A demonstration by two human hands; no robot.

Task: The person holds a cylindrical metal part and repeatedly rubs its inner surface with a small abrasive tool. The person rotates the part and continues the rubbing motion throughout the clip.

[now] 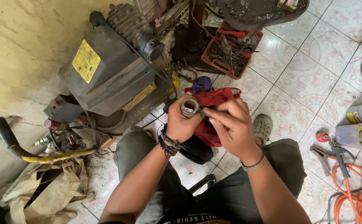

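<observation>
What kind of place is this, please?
Probably a small repair workshop: a grimy black air compressor on the tiled floor, a red tray of metal tools, and a coiled orange hose.

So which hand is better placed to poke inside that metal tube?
Probably the right hand. Its fingers are already at the open mouth of the metal tube, while the left hand is wrapped around the tube, holding it.
</observation>
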